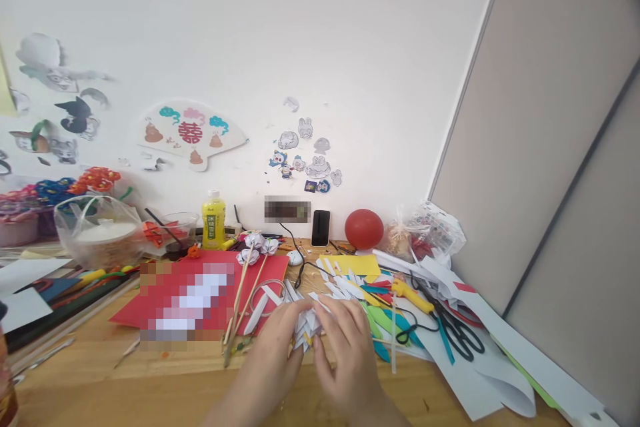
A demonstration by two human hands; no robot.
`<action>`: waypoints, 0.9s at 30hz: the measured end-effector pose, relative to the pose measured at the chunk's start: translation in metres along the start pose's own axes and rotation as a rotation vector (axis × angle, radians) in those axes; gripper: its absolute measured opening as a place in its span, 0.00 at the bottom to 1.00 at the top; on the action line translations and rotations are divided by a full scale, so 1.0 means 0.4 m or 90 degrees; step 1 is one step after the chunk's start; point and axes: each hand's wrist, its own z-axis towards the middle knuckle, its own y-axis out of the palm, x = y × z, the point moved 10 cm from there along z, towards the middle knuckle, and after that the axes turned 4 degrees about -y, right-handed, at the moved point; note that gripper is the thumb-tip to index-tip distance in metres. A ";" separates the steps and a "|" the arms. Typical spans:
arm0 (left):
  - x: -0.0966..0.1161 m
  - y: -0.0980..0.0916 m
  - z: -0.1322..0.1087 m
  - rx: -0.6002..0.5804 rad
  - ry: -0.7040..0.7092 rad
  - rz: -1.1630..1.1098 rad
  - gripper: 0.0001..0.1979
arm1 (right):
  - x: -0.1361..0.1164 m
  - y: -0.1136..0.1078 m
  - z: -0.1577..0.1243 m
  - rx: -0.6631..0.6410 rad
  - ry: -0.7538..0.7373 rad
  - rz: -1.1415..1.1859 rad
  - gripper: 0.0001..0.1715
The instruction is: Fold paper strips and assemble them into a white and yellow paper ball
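My left hand (273, 343) and my right hand (346, 341) meet above the front of the wooden table. Between them is a folded white paper piece (307, 328) with several pointed tips. Fingers of both hands are closed around its sides and top, hiding much of it. Just behind the hands lie loose white paper strips (345, 289). Left of them, white paper flowers (251, 247) on thin wooden sticks (240, 293) rest across a red sheet (125, 310).
A yellow glue gun (413, 295) and black-handled scissors (463, 337) lie to the right, beside large white paper sheets (465, 373). Along the wall stand a yellow drink bottle (214, 221), a phone (321, 228) and a red balloon (364, 229). A black cable (300, 273) crosses the table.
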 end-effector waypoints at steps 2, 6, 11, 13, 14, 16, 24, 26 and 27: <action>-0.001 -0.001 -0.002 0.014 0.013 0.014 0.29 | -0.010 0.006 0.001 -0.015 -0.016 0.000 0.26; -0.026 -0.001 -0.005 0.042 -0.001 0.030 0.24 | -0.045 -0.004 0.001 0.023 -0.078 0.016 0.25; -0.016 0.005 -0.006 0.031 0.007 0.043 0.23 | -0.005 -0.003 -0.003 0.044 0.004 0.136 0.24; -0.005 0.002 -0.006 0.028 0.013 0.045 0.24 | 0.016 0.005 -0.007 0.033 0.051 0.136 0.25; 0.000 -0.002 -0.006 0.033 0.016 0.045 0.25 | 0.015 0.009 -0.007 0.020 0.050 0.120 0.26; 0.006 -0.009 -0.004 0.039 0.017 0.041 0.24 | 0.000 0.018 -0.008 -0.010 0.019 0.078 0.28; 0.017 -0.026 0.000 0.048 0.015 0.011 0.21 | -0.018 0.025 -0.004 -0.044 -0.058 0.084 0.29; 0.019 -0.027 0.001 0.047 0.018 0.011 0.21 | 0.002 0.027 -0.005 -0.037 -0.018 0.117 0.29; 0.019 -0.028 0.002 0.045 0.019 0.012 0.21 | 0.010 0.028 -0.007 -0.032 0.002 0.126 0.29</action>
